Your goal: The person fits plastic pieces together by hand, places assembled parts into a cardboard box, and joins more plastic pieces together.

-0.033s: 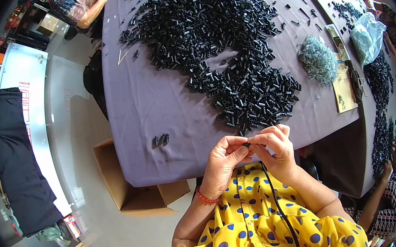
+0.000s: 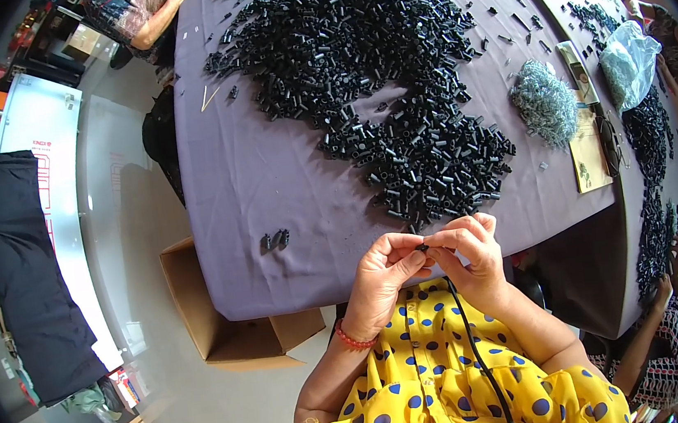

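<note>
My left hand and my right hand meet at the near edge of a table under a purple cloth. Together their fingertips pinch a small black tube piece. A thin black cable runs from under my right hand down over my yellow dotted dress. A red bracelet sits on my left wrist. Just beyond my fingers begins a big heap of the same small black tube pieces, spread across the table's middle. A few loose black pieces lie apart to the left.
A pile of small grey metal parts lies at the right, with a clear plastic bag beyond it. An open cardboard box stands on the floor by the table's left corner. Another person sits at the lower right.
</note>
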